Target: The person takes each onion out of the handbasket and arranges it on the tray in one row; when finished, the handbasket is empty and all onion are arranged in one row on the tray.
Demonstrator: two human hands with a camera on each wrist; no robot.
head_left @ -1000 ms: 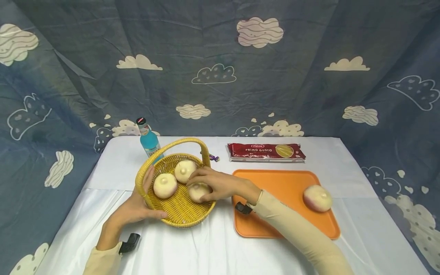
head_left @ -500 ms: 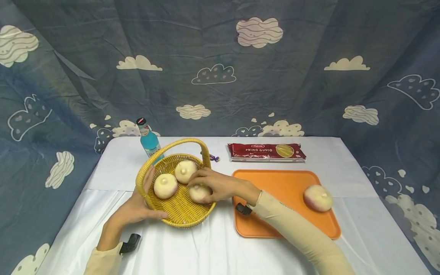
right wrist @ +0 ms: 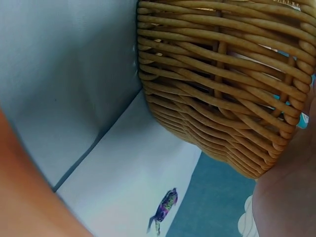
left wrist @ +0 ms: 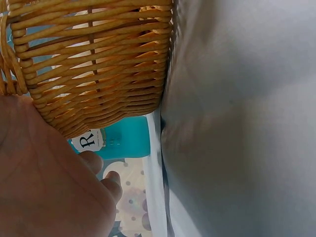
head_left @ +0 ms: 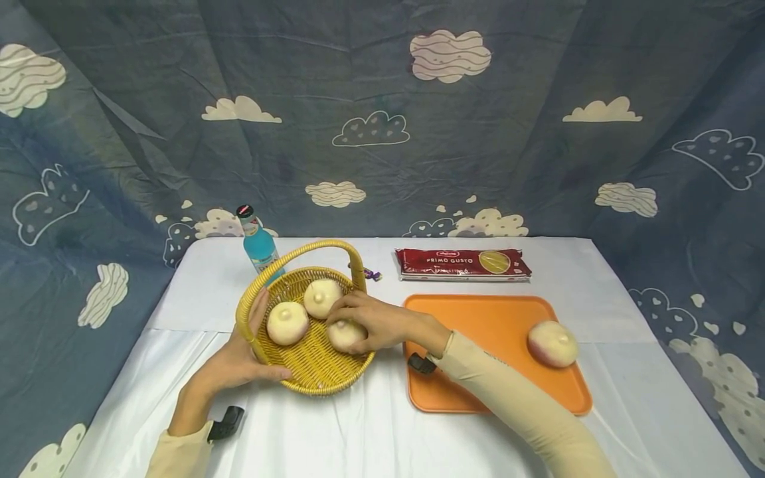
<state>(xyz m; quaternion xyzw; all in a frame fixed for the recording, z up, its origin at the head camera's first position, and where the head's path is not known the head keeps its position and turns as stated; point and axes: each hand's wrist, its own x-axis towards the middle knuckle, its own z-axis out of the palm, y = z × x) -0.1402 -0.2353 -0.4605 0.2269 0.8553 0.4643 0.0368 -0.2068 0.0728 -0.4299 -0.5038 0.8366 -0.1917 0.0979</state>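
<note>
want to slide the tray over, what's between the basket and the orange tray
In the head view, white cloth lies between the basket and orange tray; the right hand spans the gap above it.

Cloud-print drapes (head_left: 382,86) around a white-covered table (head_left: 346,438) suggest a staged set.

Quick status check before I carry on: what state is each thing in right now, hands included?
Left hand: holding the basket's left side
Right hand: gripping one turnip inside the basket
Basket: standing, handle up
Other two basket turnips: loose inside
Tray: flat, bearing one turnip
Bottle: standing, capped
Pasta pack: lying flat, no opening visible
Candy: wrapped, lying loose
</note>
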